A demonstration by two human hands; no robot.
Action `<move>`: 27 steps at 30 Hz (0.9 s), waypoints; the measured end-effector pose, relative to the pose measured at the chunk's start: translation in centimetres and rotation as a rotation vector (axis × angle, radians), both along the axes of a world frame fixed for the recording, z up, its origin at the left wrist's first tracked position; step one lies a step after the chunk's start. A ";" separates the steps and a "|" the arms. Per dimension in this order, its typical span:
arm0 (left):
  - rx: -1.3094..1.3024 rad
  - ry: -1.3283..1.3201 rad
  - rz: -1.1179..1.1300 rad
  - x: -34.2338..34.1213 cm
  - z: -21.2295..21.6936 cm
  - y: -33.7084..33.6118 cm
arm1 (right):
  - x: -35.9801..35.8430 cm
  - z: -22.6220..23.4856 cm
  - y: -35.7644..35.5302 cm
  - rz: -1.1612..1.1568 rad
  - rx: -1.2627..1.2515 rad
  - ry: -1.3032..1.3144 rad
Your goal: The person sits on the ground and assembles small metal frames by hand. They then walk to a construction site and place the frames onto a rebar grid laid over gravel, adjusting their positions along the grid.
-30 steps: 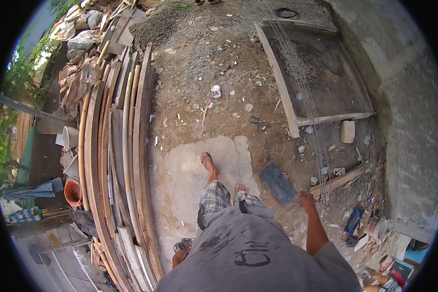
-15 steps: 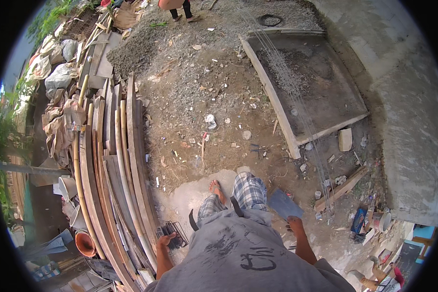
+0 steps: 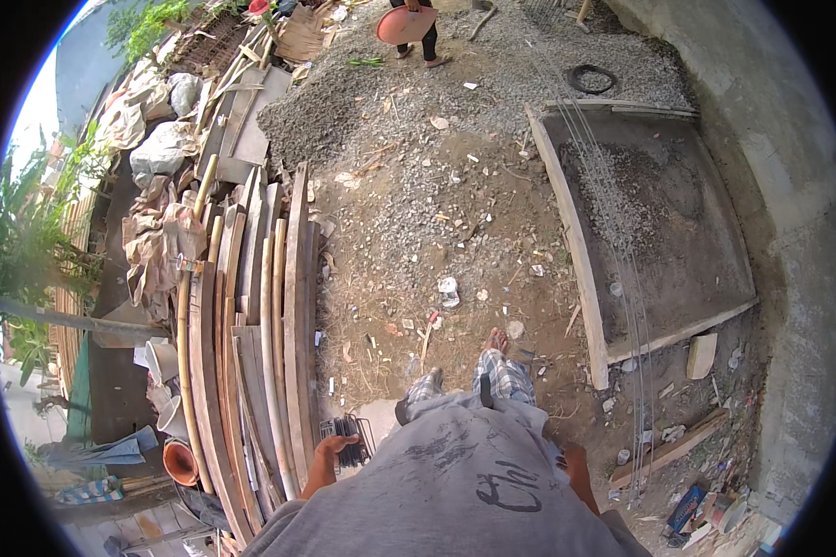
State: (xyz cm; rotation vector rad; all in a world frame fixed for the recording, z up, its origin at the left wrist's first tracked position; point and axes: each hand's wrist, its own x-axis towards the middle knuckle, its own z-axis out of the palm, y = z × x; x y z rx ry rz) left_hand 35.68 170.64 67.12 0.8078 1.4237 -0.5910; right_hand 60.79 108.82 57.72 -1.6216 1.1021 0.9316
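My left hand (image 3: 332, 449) is closed around a bundle of bent dark wire frames (image 3: 352, 438), held low beside my left hip, next to the lumber stack. On the other side, my right hand (image 3: 574, 457) hangs against my grey shirt (image 3: 474, 464). The shirt hides most of its fingers, and a small bluish patch shows beside them; what it is cannot be made out. My bare right foot (image 3: 498, 341) is forward on the dirt, below checked trousers (image 3: 505, 378).
Long timber planks and bamboo poles (image 3: 293, 325) lie along my left. Ahead to the right is a board-framed slab (image 3: 659, 232), with wire strands (image 3: 613, 213) across it. Gravel (image 3: 399, 186) leads toward a person (image 3: 427, 42) carrying a red-orange round basin (image 3: 406, 26).
I have stepped forward, so the ground and slab sit lower in view. The blue-grey flat sheet seen by my right hand is now mostly out of sight. My left hand keeps the wire bundle.
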 end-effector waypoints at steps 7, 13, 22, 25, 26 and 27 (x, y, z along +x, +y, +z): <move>0.205 0.077 -0.394 13.7 -0.1 -0.2 | 24.5 5.5 6.8 0.448 -0.217 -0.343; 0.160 -0.044 -0.501 28.6 -2.8 4.1 | 40.9 4.9 10.8 0.595 -0.451 -0.661; 0.117 -0.044 -0.448 44.4 -6.5 20.1 | 43.4 -3.6 20.4 0.362 -0.407 -0.295; 0.142 -0.028 -0.323 49.2 -6.6 30.4 | 44.1 -0.2 29.4 0.325 -0.077 -0.234; 0.147 -0.052 -0.307 51.9 -6.8 32.5 | 44.4 0.6 30.8 0.275 -0.083 -0.207; 0.155 -0.073 -0.286 54.9 -6.7 34.0 | 44.7 0.7 31.6 0.224 -0.094 -0.186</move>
